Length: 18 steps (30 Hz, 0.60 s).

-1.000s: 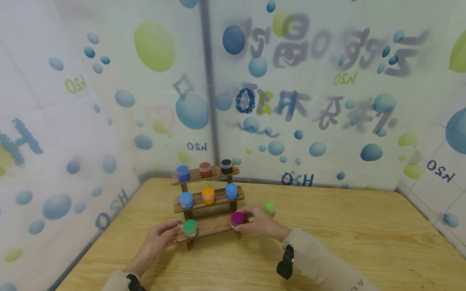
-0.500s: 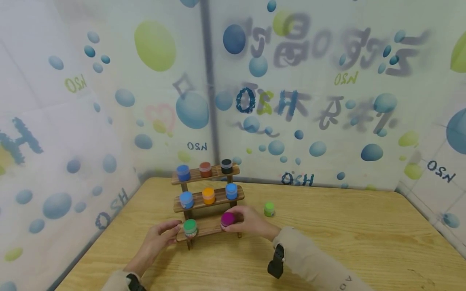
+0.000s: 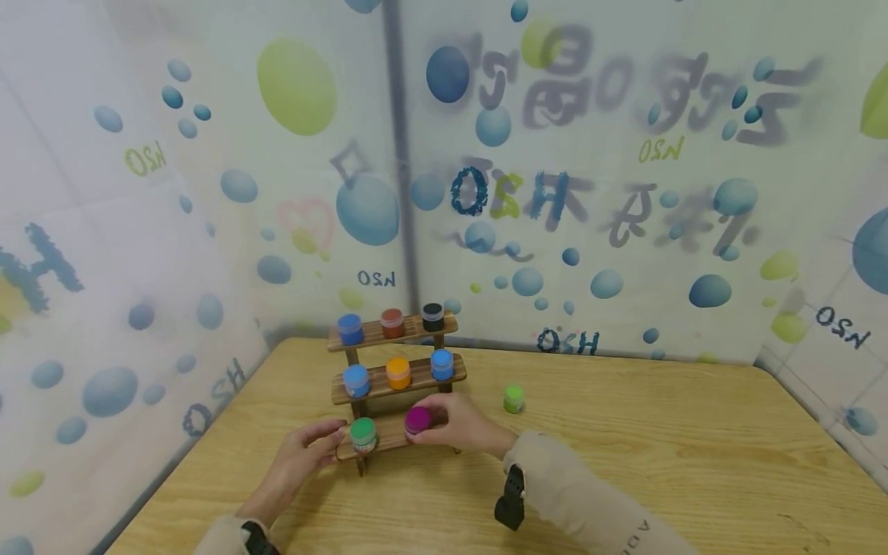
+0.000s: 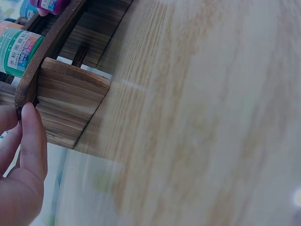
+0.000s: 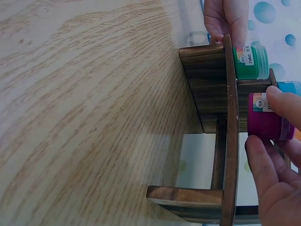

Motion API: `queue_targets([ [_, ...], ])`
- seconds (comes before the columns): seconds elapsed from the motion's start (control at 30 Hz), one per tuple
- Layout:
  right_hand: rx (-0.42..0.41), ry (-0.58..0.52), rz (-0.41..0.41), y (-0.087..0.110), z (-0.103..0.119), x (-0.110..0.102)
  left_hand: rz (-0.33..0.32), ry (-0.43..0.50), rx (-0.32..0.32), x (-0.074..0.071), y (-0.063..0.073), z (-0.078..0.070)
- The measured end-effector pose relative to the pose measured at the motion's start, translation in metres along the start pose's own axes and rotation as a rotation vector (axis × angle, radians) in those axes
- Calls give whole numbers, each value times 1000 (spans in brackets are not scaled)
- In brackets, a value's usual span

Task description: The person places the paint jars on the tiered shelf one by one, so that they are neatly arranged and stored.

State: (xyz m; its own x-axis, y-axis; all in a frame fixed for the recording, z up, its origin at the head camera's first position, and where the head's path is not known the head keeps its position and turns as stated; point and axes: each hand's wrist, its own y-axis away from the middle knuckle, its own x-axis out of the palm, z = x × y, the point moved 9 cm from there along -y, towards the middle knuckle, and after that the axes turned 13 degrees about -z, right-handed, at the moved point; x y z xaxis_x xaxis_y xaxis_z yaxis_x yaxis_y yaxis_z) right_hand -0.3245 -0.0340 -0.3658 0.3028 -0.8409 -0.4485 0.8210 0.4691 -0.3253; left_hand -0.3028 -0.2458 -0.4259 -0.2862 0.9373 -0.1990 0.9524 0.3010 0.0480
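My right hand (image 3: 461,422) grips a magenta paint jar (image 3: 418,420) between thumb and fingers, close over the middle of the bottom tier of a three-step wooden display rack (image 3: 397,396). In the right wrist view the magenta jar (image 5: 263,123) overlaps the tier's edge. A green paint jar (image 3: 364,434) stands on the left part of that same tier. At the tier's left end, my left hand (image 3: 301,455) pinches the board. The left wrist view shows the left hand's fingertips (image 4: 29,113) at the end of the rack's board (image 4: 51,44), just below the green jar (image 4: 21,52).
On the middle tier stand two light blue jars and an orange jar (image 3: 398,373). The top tier carries a dark blue jar (image 3: 350,330), a brown jar (image 3: 392,324) and a black jar (image 3: 433,317). A lime green jar (image 3: 513,398) stands on the table (image 3: 659,447), right of the rack.
My right hand has slid the magenta jar leftward from the bottom tier's right end to its middle, nearer the green jar. My left hand stays at the rack's left end.
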Motion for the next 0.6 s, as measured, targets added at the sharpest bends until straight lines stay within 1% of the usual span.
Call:
queue_targets([
  [0.03,0,2,2,0,4,0,-1,5,-3,0,0,0],
  [0.17,14,14,5,-1,6,3,0,16,-11,0,0,1],
  [0.2,16,20,6,-2,6,4,0,15,-12,0,0,1],
  [0.27,21,25,9,-5,-2,8,-1,13,-14,0,-1,2],
  [0.5,28,75,16,-9,-7,14,4,19,-3,0,-1,2],
  [0.6,30,74,19,-9,-6,15,3,19,-2,0,-1,2],
])
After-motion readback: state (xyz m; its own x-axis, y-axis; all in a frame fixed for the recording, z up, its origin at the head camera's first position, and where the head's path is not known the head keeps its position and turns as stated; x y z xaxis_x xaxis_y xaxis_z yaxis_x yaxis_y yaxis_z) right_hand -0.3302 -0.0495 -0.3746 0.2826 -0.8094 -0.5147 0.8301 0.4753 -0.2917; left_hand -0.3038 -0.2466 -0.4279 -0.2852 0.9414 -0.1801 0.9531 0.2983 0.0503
